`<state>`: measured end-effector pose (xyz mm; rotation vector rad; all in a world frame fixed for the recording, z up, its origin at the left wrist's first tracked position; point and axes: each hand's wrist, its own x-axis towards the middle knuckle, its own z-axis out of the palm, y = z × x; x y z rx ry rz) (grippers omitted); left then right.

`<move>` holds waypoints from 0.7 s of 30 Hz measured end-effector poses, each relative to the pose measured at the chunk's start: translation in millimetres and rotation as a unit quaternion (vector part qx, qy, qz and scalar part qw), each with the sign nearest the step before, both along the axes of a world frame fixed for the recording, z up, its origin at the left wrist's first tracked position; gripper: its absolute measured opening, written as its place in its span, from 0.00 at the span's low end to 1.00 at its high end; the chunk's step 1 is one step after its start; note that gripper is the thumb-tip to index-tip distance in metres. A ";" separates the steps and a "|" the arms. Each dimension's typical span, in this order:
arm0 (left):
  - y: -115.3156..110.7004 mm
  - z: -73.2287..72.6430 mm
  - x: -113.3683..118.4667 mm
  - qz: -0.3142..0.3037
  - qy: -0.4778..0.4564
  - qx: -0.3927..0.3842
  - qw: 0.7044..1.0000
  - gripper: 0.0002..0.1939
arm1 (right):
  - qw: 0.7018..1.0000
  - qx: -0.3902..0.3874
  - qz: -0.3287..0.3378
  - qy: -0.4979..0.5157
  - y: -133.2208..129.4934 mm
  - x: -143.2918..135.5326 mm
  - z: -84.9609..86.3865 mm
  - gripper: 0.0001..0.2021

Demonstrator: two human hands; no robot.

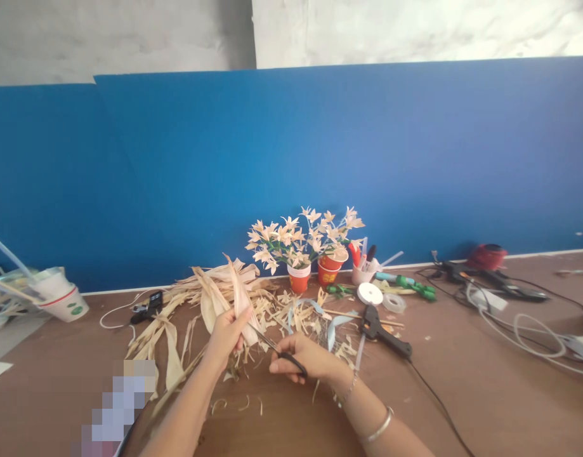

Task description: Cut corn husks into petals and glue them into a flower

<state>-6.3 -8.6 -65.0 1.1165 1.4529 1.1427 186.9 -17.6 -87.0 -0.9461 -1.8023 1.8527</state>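
Note:
My left hand (pixel 228 335) is closed on a pale corn husk (pixel 243 301), which stands up out of my fingers. In my right hand (pixel 298 357) is a pair of scissors (pixel 290 360) with a black handle. Their blades point up and left and reach the lower edge of the husk beside my left fingers. Behind my left hand lies a heap of dried husks (pixel 210 289). Small cut scraps (pixel 267 311) are strewn around and beyond both hands.
Husk flowers (pixel 298 238) stand in a red cup (pixel 299 280) against the blue panel (pixel 186 178). To the right lie a black glue gun (pixel 384 333) with its cord, a white spool (pixel 370 293) and clear tape (pixel 394 303). White cups (pixel 63 298) stand far left; cables (pixel 524 336) lie far right.

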 end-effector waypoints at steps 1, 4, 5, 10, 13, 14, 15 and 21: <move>0.1 -0.4 -0.3 -0.001 0.001 -0.001 1.000 0.22 | 1.000 -0.002 -0.001 -0.004 -0.1 0.0 0.5 0.19; 1.6 -3.2 -1.6 0.013 -0.002 0.020 1.000 0.22 | 1.000 -0.018 0.005 -0.004 0.0 0.4 1.6 0.20; 2.3 -4.4 -2.1 0.023 -0.005 0.032 0.999 0.22 | 1.000 -0.025 0.009 -0.001 0.1 0.6 1.7 0.20; 5.0 -8.2 -3.4 0.071 -0.022 0.064 0.995 0.22 | 0.999 -0.028 0.018 0.000 0.1 1.2 1.4 0.20; 5.0 -7.0 -2.8 0.078 -0.024 0.068 0.994 0.23 | 1.000 -0.014 0.016 -0.007 -0.6 0.2 1.8 0.19; 4.6 -6.1 -2.2 0.077 -0.022 0.068 0.994 0.23 | 1.000 -0.010 0.016 -0.009 -0.9 -0.2 2.1 0.19; 4.0 -5.0 -1.4 0.076 -0.018 0.067 0.995 0.23 | 1.000 -0.007 0.016 -0.011 -1.2 -0.6 2.5 0.20; -0.4 0.1 4.5 0.076 0.005 0.058 0.995 0.22 | 1.000 -0.004 0.012 -0.014 -2.5 -1.5 4.8 0.19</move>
